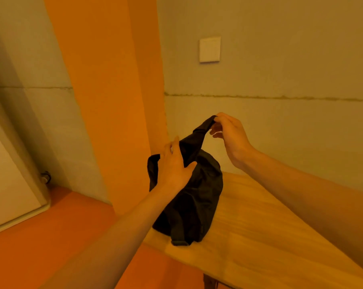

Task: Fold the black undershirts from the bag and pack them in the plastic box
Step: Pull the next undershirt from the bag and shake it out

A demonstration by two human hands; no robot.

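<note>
Under my grip, the wooden table [259, 226] carries the low end of the black cloth [197, 195]; bag or undershirt, I cannot tell. My left hand [173, 170] rests on its side, fingers straight. Above, my right hand [230, 134] pinches its top strap. Behind is a wall switch [209, 49].

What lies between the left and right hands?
In the head view, a band of the black fabric spans it, pinched by the right hand and touched by the left hand.
</note>
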